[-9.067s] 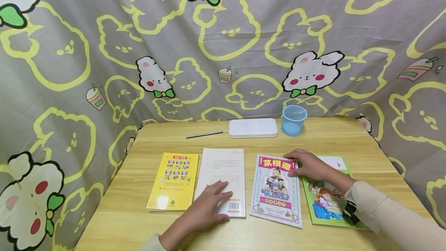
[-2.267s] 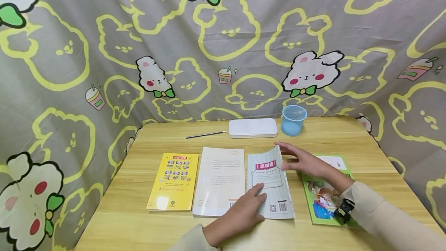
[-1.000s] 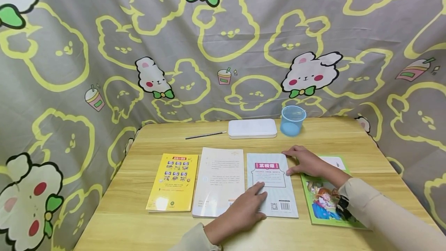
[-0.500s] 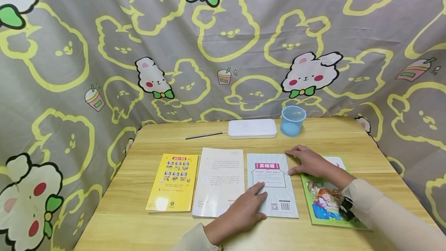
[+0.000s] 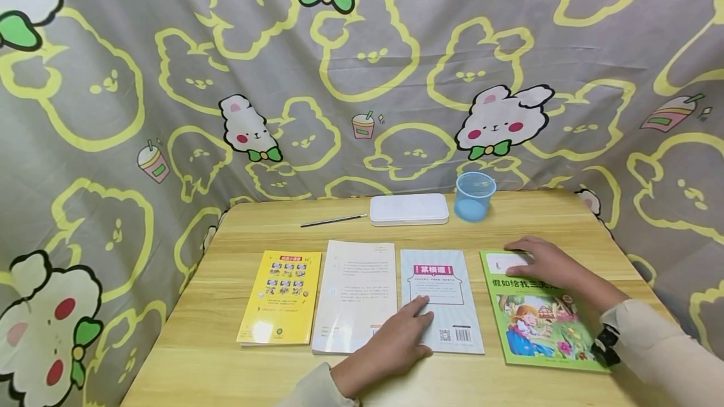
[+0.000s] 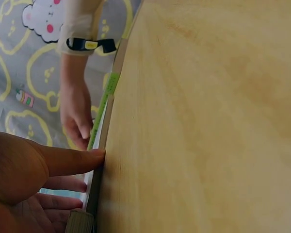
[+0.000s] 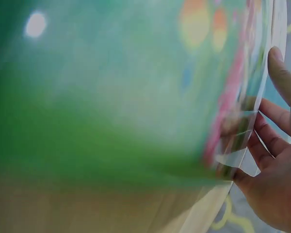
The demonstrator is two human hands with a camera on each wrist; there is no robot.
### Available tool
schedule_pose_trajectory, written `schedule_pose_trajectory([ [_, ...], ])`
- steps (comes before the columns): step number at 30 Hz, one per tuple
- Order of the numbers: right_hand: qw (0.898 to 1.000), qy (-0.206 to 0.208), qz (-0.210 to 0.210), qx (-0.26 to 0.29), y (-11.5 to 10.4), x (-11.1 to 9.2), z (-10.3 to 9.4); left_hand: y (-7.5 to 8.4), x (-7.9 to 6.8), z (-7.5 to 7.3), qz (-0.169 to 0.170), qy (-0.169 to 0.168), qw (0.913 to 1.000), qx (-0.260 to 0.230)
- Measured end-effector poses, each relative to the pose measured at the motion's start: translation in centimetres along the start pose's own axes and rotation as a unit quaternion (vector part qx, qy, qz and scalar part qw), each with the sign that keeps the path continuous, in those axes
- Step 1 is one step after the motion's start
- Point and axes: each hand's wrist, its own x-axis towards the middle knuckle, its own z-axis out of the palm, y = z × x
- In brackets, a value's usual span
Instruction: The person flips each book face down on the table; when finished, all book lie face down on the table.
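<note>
Four books lie flat in a row. My left hand point(image 5: 390, 341) rests across the lower left of the light blue book point(image 5: 444, 319), its fingers loosely spread, and overlaps the lower right corner of the cream book point(image 5: 356, 281). In the left wrist view, the thumb of my left hand point(image 6: 19, 170) points at the table by the books' near edges. My right hand point(image 5: 545, 265) lies over the top of the green picture-covered book point(image 5: 534, 331). In the right wrist view, its relaxed fingers are at the edge of the blurred green cover point(image 7: 111, 107).
At the far left of the row is a yellow book point(image 5: 283, 306). Behind the books are a thin dark pen-like stick point(image 5: 334, 220), a white case point(image 5: 408, 209) and a blue cup point(image 5: 474, 197). A patterned curtain point(image 5: 396, 80) surrounds the wooden table point(image 5: 226, 382).
The pink-and-white book has been turned over, now showing its light blue back. My left hand moved onto it from the cream book. My right hand has left it for the green book.
</note>
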Motion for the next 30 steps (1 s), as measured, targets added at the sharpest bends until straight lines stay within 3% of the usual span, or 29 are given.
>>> schedule_pose_trajectory([
  [12,0.999,0.030,0.013,0.015,4.2,-2.3,-1.7,0.0,0.0,0.1,-0.002,-0.004,1.0000,-0.002],
  [20,0.999,0.025,0.026,0.040,5.3,-2.3,-1.6,0.0,0.2,0.0,0.001,-0.006,1.0000,0.003],
  [30,0.998,0.025,0.029,0.048,6.0,-2.2,-1.3,0.7,1.0,-0.5,0.009,0.008,0.9991,0.042],
])
